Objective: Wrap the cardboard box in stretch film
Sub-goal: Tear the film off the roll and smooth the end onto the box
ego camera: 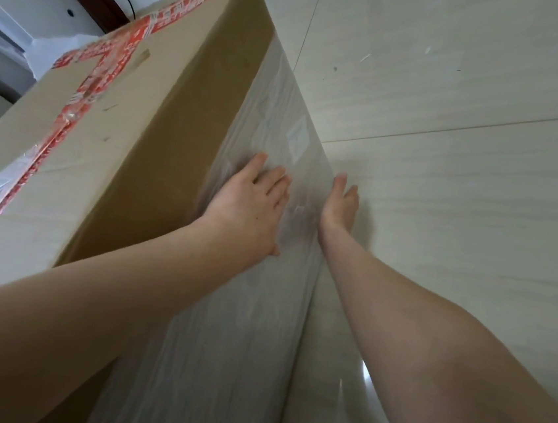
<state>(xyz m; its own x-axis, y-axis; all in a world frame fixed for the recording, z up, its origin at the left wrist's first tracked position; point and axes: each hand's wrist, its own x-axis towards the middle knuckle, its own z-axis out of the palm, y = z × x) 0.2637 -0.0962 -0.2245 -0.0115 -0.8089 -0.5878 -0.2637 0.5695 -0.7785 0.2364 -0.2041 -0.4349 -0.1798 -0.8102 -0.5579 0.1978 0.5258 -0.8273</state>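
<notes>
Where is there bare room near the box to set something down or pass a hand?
The tiled floor right of the stretch film is bare. The top of the cardboard box is free beside the red tape. It is crowded on the filmed side, where the left hand presses flat and the right hand sits along the edge nearest the floor.

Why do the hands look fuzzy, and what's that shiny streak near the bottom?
Head view: the left hand and right hand are softly blurred, probably from moving on the stretch film; the streak is light glare beside the right forearm.
</notes>
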